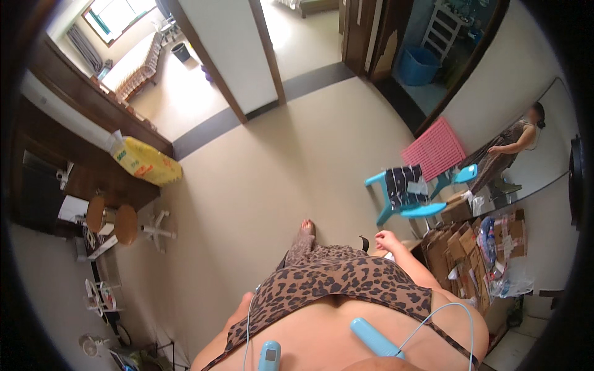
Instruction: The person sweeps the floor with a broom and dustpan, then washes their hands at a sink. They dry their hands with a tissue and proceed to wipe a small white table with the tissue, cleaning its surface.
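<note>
My right hand [386,241] is out to the right of my body, its fingers loosely curled; whether anything is between them cannot be told. A small dark curved strap [365,243] shows just left of it. Beyond the hand stands a turquoise plastic chair [383,197] with a dark patterned cloth [403,185] draped over it. My left arm reaches down at the left, but my left hand is not in view. A leopard-print garment [325,278] covers my body, and one bare foot [307,225] is on the floor. Two light-blue devices [270,356] with cords lie against my chest.
A pink woven plastic piece [435,148] stands by the wall mirror [547,139], which reflects a person. Flattened cardboard boxes [459,259] are stacked at the right. Left are a yellow plastic bag [148,160], a dark wooden desk [93,171] and a wheeled chair base [158,230]. Doorways lie ahead.
</note>
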{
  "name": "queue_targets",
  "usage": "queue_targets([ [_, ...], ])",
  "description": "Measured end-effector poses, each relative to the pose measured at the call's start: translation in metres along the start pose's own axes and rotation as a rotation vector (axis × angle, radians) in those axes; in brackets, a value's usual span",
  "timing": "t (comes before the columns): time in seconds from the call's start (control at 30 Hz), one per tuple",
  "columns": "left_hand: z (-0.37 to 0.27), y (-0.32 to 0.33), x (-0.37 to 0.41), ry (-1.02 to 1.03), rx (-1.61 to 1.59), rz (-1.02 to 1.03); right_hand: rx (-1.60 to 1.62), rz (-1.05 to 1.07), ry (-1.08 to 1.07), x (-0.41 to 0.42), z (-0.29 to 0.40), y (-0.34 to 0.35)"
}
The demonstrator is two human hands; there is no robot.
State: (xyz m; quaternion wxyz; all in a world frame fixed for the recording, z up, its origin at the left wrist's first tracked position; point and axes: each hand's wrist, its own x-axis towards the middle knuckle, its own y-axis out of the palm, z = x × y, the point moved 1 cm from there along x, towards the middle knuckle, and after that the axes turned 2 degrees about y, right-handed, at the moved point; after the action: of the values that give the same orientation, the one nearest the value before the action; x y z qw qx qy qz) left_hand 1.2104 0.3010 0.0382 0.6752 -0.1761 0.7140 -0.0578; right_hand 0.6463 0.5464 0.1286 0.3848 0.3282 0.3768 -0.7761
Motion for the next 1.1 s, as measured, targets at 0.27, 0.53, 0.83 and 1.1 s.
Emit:
queue_targets([
  [0.27, -0.401, -0.272, 0.043, 0.494, -0.068, -0.297, 0.141, -0.104, -0.037, 0.063, 0.133, -0.049],
  [0.53, -0.629, -0.351, 0.077, 0.976, 0.031, -0.419, -0.019, -0.040, -0.023, 0.176, 0.171, -0.107],
  [0.83, -0.637, -0.360, 0.142, 0.285, 0.217, 0.115, 0.078, -0.149, 0.156, 0.377, 0.356, -0.247],
  [1.1, -0.781, -0.419, 0.257, 0.237, -0.102, 0.169, 0.034, -0.119, 0.001, 0.517, 0.586, -0.321],
])
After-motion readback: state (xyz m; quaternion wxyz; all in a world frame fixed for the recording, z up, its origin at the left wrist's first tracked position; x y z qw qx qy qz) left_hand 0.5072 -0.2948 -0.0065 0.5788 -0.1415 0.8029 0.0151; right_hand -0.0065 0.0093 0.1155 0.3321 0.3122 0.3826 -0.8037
